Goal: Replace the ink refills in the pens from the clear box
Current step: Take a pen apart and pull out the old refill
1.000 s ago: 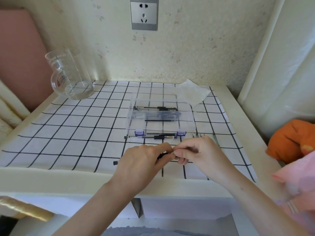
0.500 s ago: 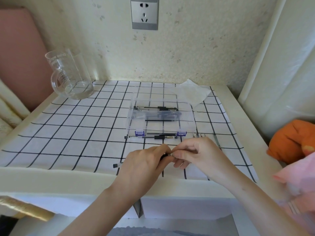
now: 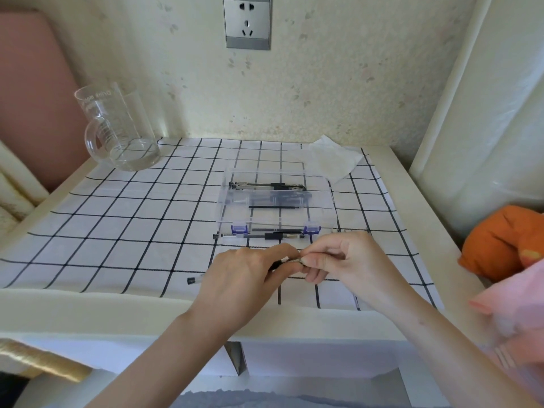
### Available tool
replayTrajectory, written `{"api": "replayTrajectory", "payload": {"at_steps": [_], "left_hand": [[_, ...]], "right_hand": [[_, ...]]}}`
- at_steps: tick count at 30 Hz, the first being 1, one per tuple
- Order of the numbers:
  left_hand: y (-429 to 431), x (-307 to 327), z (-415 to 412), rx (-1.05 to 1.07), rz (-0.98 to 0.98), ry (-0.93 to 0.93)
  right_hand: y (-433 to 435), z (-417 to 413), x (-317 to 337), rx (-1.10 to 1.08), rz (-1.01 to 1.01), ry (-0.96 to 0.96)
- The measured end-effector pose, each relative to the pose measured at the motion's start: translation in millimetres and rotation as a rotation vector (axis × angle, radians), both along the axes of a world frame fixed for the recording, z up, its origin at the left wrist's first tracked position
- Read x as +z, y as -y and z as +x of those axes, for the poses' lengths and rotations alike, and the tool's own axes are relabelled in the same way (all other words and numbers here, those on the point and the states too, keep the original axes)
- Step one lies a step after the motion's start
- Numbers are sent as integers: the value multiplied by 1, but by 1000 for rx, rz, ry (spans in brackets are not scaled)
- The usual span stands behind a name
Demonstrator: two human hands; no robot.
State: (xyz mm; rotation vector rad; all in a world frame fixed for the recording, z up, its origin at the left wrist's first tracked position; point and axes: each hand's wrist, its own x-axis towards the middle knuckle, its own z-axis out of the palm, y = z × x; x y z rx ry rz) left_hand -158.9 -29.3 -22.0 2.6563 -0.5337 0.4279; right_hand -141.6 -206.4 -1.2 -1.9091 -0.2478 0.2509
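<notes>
My left hand (image 3: 244,275) grips the barrel of a clear pen (image 3: 195,280) low over the table's front; only its black end cap at the left and a bit by the fingers show. My right hand (image 3: 344,260) pinches the pen's metal tip end, and the two hands meet fingertip to fingertip. Behind them stands the clear box (image 3: 323,214) with purple latches, holding pens and a thin black refill (image 3: 278,206). Another pen (image 3: 259,236) lies on the cloth just in front of the box.
A glass measuring mug (image 3: 117,131) stands at the back left of the checked cloth (image 3: 117,219). A white tissue (image 3: 332,159) lies behind the box. An orange cloth bundle (image 3: 500,240) and pink fabric (image 3: 512,301) sit at the right edge. A wall socket (image 3: 247,22) is above.
Both hands have stayed in place holding the pen; the fingers shifted slightly around the tip end, and a little more of the pen shows between them.
</notes>
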Motion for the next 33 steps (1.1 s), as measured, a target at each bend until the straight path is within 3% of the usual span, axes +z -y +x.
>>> {"api": "replayTrajectory", "payload": {"at_steps": [7,13,19,25,33], "left_hand": [[-1,-5,-3,12,9,-219],[-11,-5,4,40,-121,-284],[-12,-4,5,-3,-220,-203],[-11,-3,4,-95,-215,-148],[-11,3,2,-82,-338,-239]], "right_hand": [[0,2,-9,-72,-124,39],[4,2,-14,-127,-327,141],[-5,0,-26,-41,-534,215],[-2,2,-10,-72,-109,60],[-3,0,-4,-35,-52,117]]}}
